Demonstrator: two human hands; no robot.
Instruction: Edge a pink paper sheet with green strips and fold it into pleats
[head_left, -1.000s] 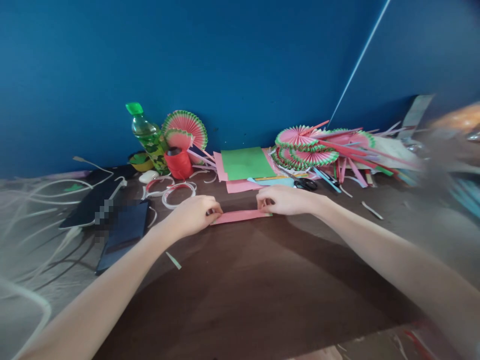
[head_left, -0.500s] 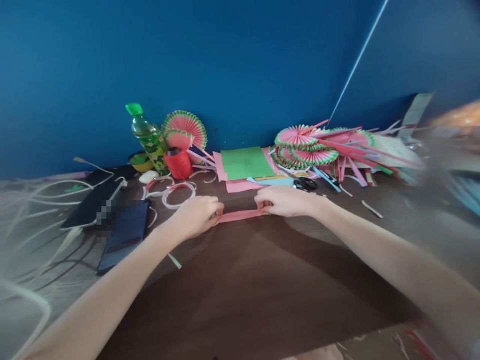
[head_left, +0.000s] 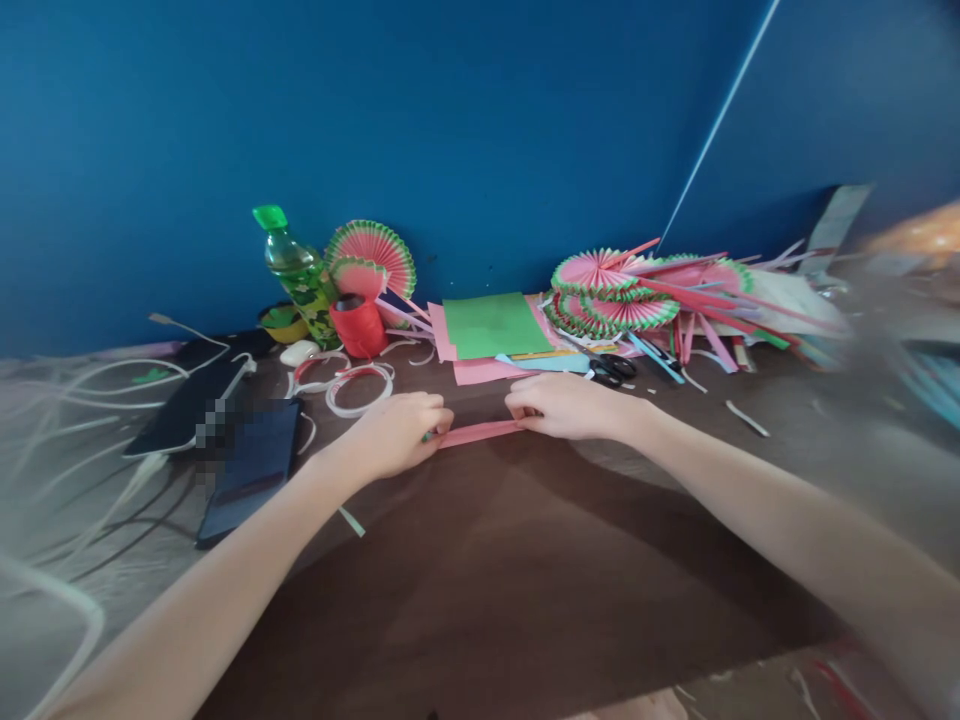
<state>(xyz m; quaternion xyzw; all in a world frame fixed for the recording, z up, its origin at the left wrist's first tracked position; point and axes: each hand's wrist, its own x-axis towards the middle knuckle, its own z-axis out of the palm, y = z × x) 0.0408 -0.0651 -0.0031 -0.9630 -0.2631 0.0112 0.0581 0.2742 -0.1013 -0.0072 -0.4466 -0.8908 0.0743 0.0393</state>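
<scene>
A narrow strip of pink paper stretches between my two hands, low over the dark brown table. My left hand pinches its left end, where a small bit of green shows by the fingertips. The right end is gripped by my right hand, thumb and fingers closed together. Just beyond the hands lie a green paper sheet and pink paper sheets partly under it. Black-handled scissors rest past my right hand.
Pleated pink-and-green paper fans and loose paper strips pile at the back right. A green-capped bottle, red thread spool and tape rolls stand back left. A phone and white cables lie left.
Both hands have drawn very slightly closer together along the pink paper strip, still holding both ends. The other things lie as before.
</scene>
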